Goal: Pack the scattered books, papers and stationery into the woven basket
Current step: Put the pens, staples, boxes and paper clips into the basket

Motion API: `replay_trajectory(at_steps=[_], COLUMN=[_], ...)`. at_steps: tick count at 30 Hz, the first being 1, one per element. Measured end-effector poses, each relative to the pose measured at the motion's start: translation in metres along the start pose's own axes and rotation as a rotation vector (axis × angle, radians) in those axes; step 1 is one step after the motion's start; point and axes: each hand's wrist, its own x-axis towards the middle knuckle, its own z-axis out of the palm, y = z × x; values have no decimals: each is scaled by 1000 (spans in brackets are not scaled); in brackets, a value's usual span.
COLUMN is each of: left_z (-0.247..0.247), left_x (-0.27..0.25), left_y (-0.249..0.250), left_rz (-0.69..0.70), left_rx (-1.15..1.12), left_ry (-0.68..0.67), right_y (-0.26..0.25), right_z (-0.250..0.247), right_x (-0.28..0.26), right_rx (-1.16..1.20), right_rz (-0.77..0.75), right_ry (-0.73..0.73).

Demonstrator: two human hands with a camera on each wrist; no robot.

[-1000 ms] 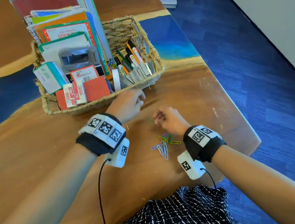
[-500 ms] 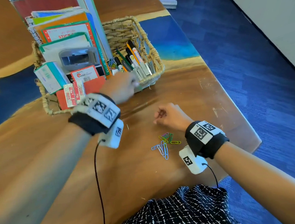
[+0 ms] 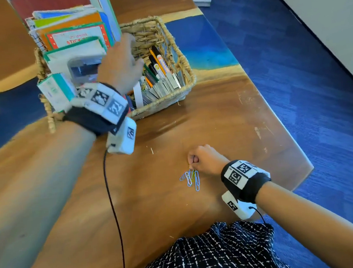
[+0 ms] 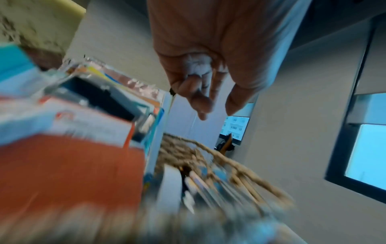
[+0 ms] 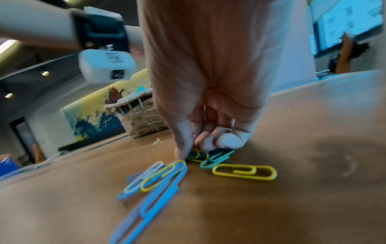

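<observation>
Several coloured paper clips (image 5: 188,175) lie bunched on the wooden counter (image 3: 224,125), and we see our right hand (image 3: 205,160) down among them, its fingers (image 5: 221,142) curled under and its thumb tip pressed to the counter at the far end of the cluster. A green clip and a yellow one sit right under those fingertips; whether any clip is actually pinched we cannot tell. One yellow clip (image 5: 244,171) lies just beside the others, and long blue ones trail toward the wrist.

Our left hand (image 3: 120,66) hangs over the middle of the woven basket (image 3: 164,101), its fingers (image 4: 200,100) loosely bent and pointing downward, with something small and pale tucked in against the palm; blur keeps us from naming it.

Below that hand the basket is full. Markers and pens (image 3: 157,64) lean in its right part beside grey staple strips (image 3: 165,87). Notebooks and pads (image 3: 72,29) stand upright along its back left, with a clear plastic dispenser (image 3: 82,69), a teal and white box (image 3: 55,91) and an orange pad (image 4: 69,168) in front of them. Blue carpet (image 3: 305,79) runs past the counter's right edge.
</observation>
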Motion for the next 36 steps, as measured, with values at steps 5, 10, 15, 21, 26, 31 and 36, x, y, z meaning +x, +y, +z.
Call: replay_trajectory(at_steps=[5, 10, 15, 21, 26, 31, 36], left_z=[41, 68, 85, 94, 78, 40, 10], left_x=[-56, -87, -96, -96, -77, -24, 32], left_y=[-6, -4, 6, 10, 7, 1, -14], left_rz=[-35, -34, -84, -70, -33, -50, -115], left_rx=[-66, -232, -347, -338, -206, -158, -24], left_ry=[-227, -261, -439, -471, -409, -260, -131], right_y=[2, 2, -5, -13, -11, 0, -1], right_z=[-10, -27, -38, -41, -40, -32, -16], right_x=[6, 11, 6, 9, 18, 24, 19], right_rx=[273, 700, 1044, 1097, 923, 322, 70], right_rz=[0, 27, 15, -36, 4, 90, 106], right_ry=[110, 184, 226, 247, 294, 289, 216])
